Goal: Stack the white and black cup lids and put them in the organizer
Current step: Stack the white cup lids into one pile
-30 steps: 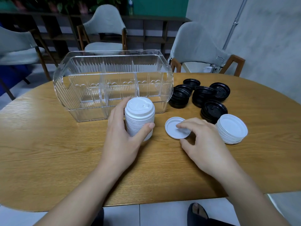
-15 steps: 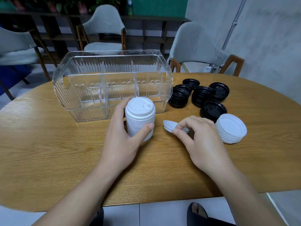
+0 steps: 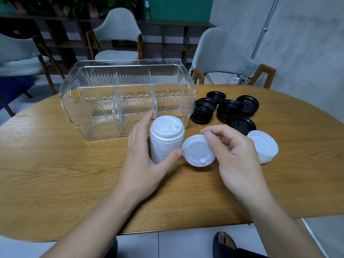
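Note:
A tall stack of white lids (image 3: 167,139) stands on the wooden table (image 3: 55,174) in front of the clear organizer (image 3: 126,97). My left hand (image 3: 141,161) grips this stack, thumb on its near side, fingers behind it. My right hand (image 3: 236,155) pinches a single white lid (image 3: 197,151), held tilted just right of the stack, top side facing me. A short pile of white lids (image 3: 264,146) lies upside down to the right. Black lids (image 3: 225,110) sit in several low piles behind it.
The organizer has three compartments and shows nothing inside. Grey chairs (image 3: 223,53) stand around the far side of the table. The table's near edge runs just below my forearms. A dark shoe (image 3: 225,243) shows on the floor.
My right hand picked the single white lid up off the table, flipped it over and brought it up beside the tall stack. My left hand stayed on the stack.

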The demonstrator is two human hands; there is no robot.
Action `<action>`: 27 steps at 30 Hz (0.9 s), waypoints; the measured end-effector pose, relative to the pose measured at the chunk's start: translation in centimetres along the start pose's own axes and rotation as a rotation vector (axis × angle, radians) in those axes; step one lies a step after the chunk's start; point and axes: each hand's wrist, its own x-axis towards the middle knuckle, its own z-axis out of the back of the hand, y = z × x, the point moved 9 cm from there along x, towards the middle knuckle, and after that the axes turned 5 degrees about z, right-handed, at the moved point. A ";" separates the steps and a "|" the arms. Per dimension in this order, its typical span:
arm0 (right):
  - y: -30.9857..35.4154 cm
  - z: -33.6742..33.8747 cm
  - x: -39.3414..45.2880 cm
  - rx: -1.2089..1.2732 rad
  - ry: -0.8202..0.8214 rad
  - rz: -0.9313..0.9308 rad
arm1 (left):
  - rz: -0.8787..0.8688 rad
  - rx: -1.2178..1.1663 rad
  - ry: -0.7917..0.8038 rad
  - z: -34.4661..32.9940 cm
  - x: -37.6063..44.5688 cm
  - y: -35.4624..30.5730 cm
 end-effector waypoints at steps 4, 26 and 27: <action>0.6 -0.4 0.3 0.051 0.004 0.001 | -0.281 0.111 -0.032 0.1 -1.3 -3.6; 4.9 -3.7 -1.2 -0.165 0.136 0.255 | -0.369 0.134 -0.259 1.9 -2.0 -4.1; 5.0 -3.8 -1.2 -0.188 0.128 0.268 | -0.352 0.140 -0.268 1.9 -1.9 -4.0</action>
